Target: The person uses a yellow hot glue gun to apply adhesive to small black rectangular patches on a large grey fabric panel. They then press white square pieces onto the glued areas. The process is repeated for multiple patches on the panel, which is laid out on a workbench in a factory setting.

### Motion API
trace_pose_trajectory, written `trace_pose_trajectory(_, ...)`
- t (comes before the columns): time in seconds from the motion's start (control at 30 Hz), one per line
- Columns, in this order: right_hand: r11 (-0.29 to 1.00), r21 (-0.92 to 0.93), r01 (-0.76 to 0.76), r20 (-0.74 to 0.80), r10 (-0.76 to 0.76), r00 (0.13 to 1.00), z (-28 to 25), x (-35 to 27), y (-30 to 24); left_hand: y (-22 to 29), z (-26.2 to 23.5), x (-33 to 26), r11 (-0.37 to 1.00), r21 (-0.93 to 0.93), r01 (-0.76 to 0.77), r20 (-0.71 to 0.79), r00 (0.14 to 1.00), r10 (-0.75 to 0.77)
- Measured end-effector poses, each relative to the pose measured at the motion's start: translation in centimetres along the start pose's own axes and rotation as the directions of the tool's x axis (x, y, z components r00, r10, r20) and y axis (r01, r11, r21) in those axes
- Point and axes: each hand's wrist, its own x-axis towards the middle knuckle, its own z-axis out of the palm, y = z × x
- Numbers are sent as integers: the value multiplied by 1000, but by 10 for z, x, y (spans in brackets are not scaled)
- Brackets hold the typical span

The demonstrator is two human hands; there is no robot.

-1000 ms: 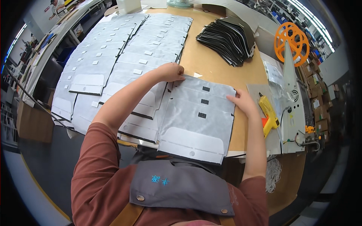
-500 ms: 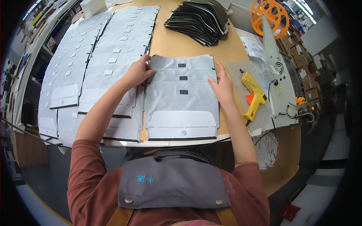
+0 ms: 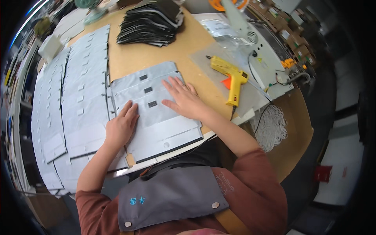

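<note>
In front of me a pale grey fabric panel lies flat on the table, a little askew. Three small dark patches run down its middle, and a white pocket-like flap with a round mark and a black lower edge spans its near end. My left hand rests on the panel's left edge, fingers extended. On the upper right part of the panel my right hand lies open with fingers spread. Neither hand grips anything. To the left, overlapping rows of similar grey panels carry small white patches.
A yellow glue gun lies on a sheet at the right. A stack of dark pieces stands at the back. A pale machine borders the right side. Below the table edge sits coiled white cord in a carton.
My right hand has gone from the panel's right edge onto its surface. My left hand has slid nearer along the left edge. The view has turned, so the panel appears tilted.
</note>
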Motion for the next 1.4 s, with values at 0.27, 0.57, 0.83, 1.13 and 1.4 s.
trace_pose_trajectory(0.27, 663, -129, -737, -446, 625, 640, -101, -67, 71, 52, -26, 40, 954, -214, -212, -153, 971, 181)
trace_pose_trajectory(0.57, 564, 169, -808, -175, 824, 538, -95, -79, 97, 174, 44, 143, 909, -214, -359, 106, 916, 387)
trace_pose_trajectory(0.83, 181, 952, -246, 2, 801, 598, -86, -97, 113, 181, 61, 157, 923, -83, -376, 151, 911, 385)
trace_pose_trajectory(1.13, 526, 841, 128, -535, 774, 337, -185, -125, 67, 166, 57, 170, 941, -144, -306, 133, 936, 325)
trace_pose_trajectory(1.4, 15, 831, 556, -516, 393, 761, -197, -179, 98, 110, -8, 92, 626, -780, -2, 161, 966, 204)
